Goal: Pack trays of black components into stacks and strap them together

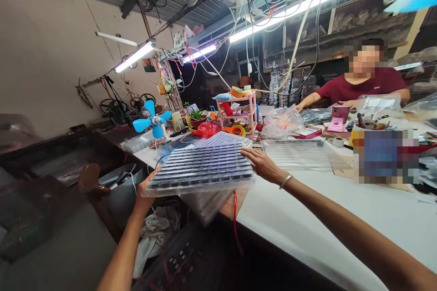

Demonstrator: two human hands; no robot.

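Note:
Between my two hands is a clear plastic tray [201, 168] lined with dark and pale parallel rows; what lies in the rows is too small to tell. It is raised at the near edge of the white table and tilted a little. My left hand [146, 193] grips its left end, the fingers partly hidden under it. At the right side, my right hand [262, 163] holds the tray's edge, its fingertips on the rim. Below the tray more clear plastic [208, 204] shows, blurred. Another ridged clear tray [293, 154] lies flat on the table to the right.
A blue-bladed fan [152, 119] stands at the left, near a small pink rack [239, 111] with tape rolls. Across the white table [307, 209] sits a person in a dark red shirt [365, 86]. A red cord [235, 218] hangs over the near edge; a grey bin [124, 186] stands left.

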